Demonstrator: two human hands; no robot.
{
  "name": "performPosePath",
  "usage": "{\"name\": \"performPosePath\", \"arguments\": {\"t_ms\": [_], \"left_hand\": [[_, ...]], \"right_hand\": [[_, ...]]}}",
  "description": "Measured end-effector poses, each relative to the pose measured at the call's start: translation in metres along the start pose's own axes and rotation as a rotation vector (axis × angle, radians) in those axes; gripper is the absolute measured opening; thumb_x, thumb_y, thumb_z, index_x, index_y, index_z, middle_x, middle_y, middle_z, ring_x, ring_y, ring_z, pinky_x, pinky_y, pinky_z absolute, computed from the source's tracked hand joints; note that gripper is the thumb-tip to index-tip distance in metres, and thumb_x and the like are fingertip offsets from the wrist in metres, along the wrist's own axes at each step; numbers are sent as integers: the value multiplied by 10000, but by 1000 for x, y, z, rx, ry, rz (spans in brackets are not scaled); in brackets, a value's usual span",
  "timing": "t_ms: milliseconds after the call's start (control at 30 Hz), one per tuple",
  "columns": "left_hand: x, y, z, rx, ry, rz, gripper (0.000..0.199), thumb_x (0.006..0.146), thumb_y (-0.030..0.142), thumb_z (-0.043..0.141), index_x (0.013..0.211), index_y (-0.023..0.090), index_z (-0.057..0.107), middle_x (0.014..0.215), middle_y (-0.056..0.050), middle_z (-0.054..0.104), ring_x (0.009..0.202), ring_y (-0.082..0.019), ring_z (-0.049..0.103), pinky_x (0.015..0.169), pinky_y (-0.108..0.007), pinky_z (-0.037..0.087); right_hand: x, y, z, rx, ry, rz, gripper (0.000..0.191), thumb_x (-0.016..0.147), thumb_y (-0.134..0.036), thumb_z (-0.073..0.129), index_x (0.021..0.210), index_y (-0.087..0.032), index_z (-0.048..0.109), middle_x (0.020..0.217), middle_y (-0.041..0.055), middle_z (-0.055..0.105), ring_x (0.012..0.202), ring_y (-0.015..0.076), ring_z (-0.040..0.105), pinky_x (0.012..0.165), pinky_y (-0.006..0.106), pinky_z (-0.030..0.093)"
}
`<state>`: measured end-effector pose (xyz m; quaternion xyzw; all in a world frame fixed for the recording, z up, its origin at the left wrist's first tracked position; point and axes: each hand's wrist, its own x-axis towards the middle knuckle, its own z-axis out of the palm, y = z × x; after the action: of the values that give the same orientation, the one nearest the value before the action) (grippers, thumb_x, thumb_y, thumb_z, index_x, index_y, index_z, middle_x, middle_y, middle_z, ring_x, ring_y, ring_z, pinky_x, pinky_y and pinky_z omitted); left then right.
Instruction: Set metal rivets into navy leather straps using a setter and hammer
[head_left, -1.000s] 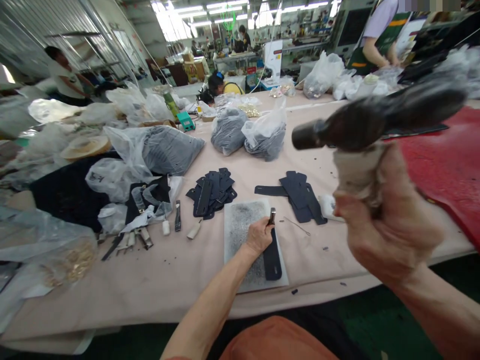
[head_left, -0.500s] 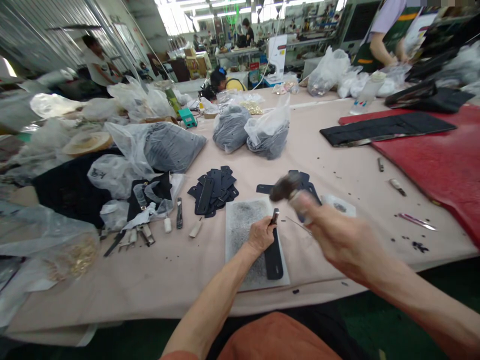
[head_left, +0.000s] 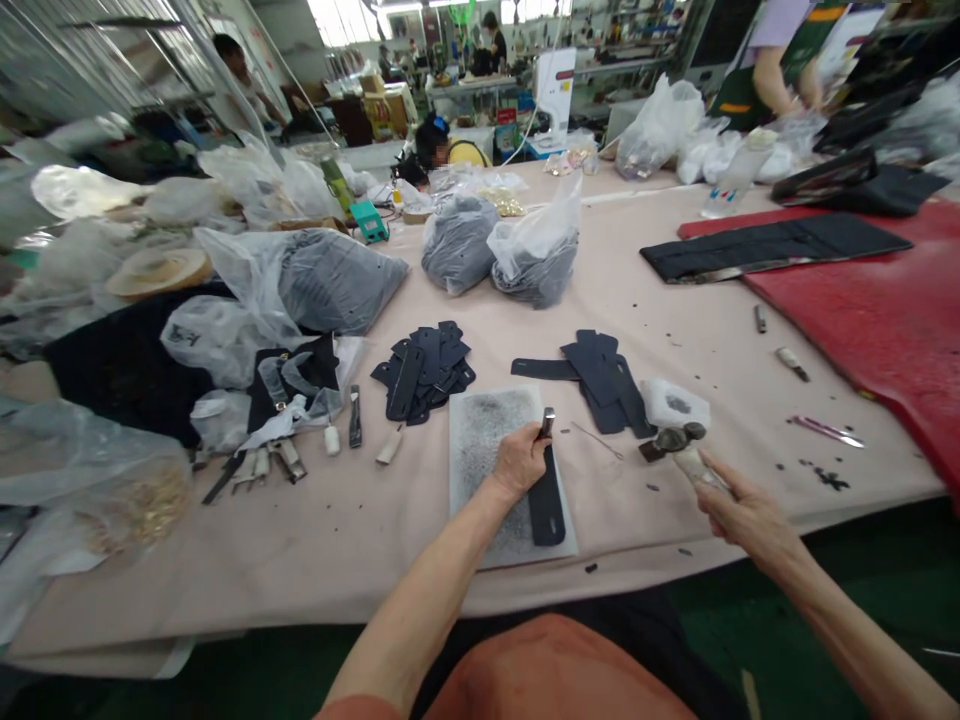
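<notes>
A metal punch (head_left: 548, 422) is clamped upright by the left hand's fingers (head_left: 534, 440) against a black leather strap (head_left: 546, 510), backed by a speckled pad (head_left: 480, 440) on the desk (head_left: 300, 570); a cloth-wrapped hammer (head_left: 690, 450) is touched by the right hand's fingers (head_left: 712, 488), their grip unclear.

You're in a long workshop hall: a ribbed metal wall (head_left: 97, 65) runs along your left, bright windows (head_left: 337, 20) glow far ahead beside cluttered shelves (head_left: 622, 65), and a dark green floor (head_left: 847, 600) shows past the pale-covered table (head_left: 300, 575).
</notes>
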<state>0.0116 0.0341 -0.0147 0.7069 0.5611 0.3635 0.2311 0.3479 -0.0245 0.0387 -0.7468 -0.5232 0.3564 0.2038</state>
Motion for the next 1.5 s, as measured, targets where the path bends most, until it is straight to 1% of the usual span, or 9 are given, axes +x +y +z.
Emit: {"name": "performPosePath", "arguments": {"t_ms": [100, 200, 367, 500, 700, 1000, 1133, 1333, 1500], "left_hand": [[0, -2, 0, -40, -5, -10, 112, 858, 108, 562, 866, 191, 636, 839, -53, 714, 802, -195, 672, 742, -275, 500], [1, -2, 1, -57, -17, -49, 127, 854, 107, 562, 889, 191, 651, 869, -53, 726, 824, -195, 680, 770, -281, 508], [1, 1, -2, -88, -23, -95, 164, 856, 127, 547, 933, 183, 680, 882, -52, 738, 830, -192, 687, 789, -287, 516], [5, 0, -5, -182, 25, -183, 188, 869, 178, 531, 931, 180, 709, 919, -59, 749, 868, -192, 690, 828, -295, 520], [8, -8, -8, -494, 218, -406, 259, 890, 304, 520, 935, 127, 704, 871, -84, 750, 775, -187, 699, 750, -298, 557], [-19, -2, -27, -285, 191, -301, 239, 891, 269, 516, 952, 152, 716, 935, -89, 758, 874, -220, 709, 807, -336, 554], [-23, -2, -26, -291, 209, -302, 220, 885, 238, 520, 958, 159, 712, 923, -80, 758, 862, -215, 709, 796, -324, 552], [-25, -6, -26, -378, 255, -334, 223, 900, 247, 522, 960, 155, 716, 925, -88, 759, 863, -211, 703, 796, -312, 541], [-26, -5, -28, -386, 247, -324, 225, 909, 252, 526, 953, 168, 730, 932, -80, 757, 875, -208, 696, 801, -303, 529]], "right_hand": [[7, 4, 9, -377, 220, -189, 444, 864, -412, 545, 1229, -178, 639, 944, 138, 667, 792, 277, 637, 727, 428, 503], [5, -31, 40, -470, 365, -433, 337, 902, -347, 514, 1140, -154, 652, 1127, 176, 629, 1003, 305, 595, 894, 462, 457], [-14, -103, 135, -243, 98, -498, 430, 866, -410, 599, 1209, -153, 569, 1075, 127, 621, 1005, 265, 582, 884, 390, 465], [-23, -116, 180, -268, 48, -434, 514, 840, -343, 641, 1291, -137, 504, 1108, 144, 590, 1063, 290, 544, 886, 400, 442], [-22, -111, 183, -206, 58, -403, 455, 844, -321, 629, 1252, -154, 511, 1072, 131, 584, 1042, 279, 549, 877, 374, 435], [-20, -111, 175, -266, 13, -231, 242, 861, -316, 593, 1057, -174, 589, 986, 117, 659, 865, 254, 634, 720, 344, 420], [-11, -111, 167, -240, 3, -228, 337, 853, -364, 597, 1121, -162, 579, 958, 104, 677, 878, 252, 645, 744, 339, 437], [-26, -105, 177, -404, 65, -471, 850, 763, -572, 662, 1418, -99, 401, 1284, 216, 560, 1135, 349, 542, 910, 430, 428], [-15, -103, 192, -542, 169, -586, 647, 937, -450, 453, 1481, -115, 352, 1486, 204, 418, 1316, 359, 387, 1053, 518, 292]]}}
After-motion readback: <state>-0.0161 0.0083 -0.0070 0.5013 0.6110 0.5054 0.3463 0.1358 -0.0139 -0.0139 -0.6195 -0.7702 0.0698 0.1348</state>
